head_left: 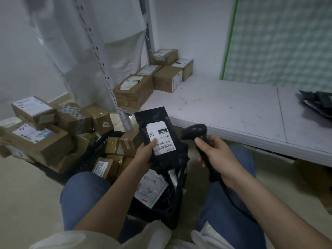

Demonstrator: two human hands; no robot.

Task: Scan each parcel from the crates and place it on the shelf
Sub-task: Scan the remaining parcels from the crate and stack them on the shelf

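Plain white walls [188, 29] fill the upper half of the frame, lit evenly and rather dimly. At upper right a panel with a pale green checked pattern [280, 38] leans against the wall, edged on its left by a bright green strip [230, 36]. A perforated white metal upright [100, 56] slants down through the upper left (a second, greyer post [147, 24] stands behind it), with translucent plastic sheeting [120, 56] hanging between them. The floor [27, 191], lower left, is smooth beige.
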